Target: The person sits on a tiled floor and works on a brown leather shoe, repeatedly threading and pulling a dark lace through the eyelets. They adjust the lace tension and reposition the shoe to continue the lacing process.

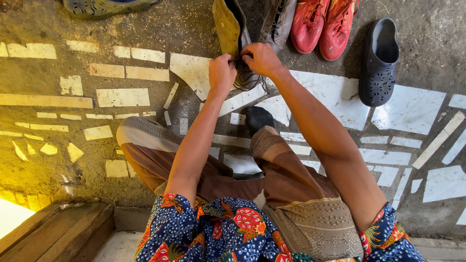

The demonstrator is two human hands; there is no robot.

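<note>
Head view looks straight down at a rough concrete floor point(58, 160) set with pale tile shards. At far left a wooden step point(53, 228) sits by your hip, and a patterned shoe point(104, 6) lies at the top edge. Your brown wrapped skirt point(160, 155) covers both knees, below a blue floral shirt point(218, 228). Your left hand point(222, 73) is clenched, pinching the dark laces point(245, 77) of an upright olive boot point(230, 26) that stands on the floor in front of your knees. Your right hand point(262, 58) meets it just beside, fingers closed on the same laces at the boot's opening. A grey lace-up boot point(277, 19) leans right behind your right hand, touching the olive one. Next come two red sneakers point(323, 24) side by side, and furthest right a dark perforated clog point(378, 60), apart from them.
</note>
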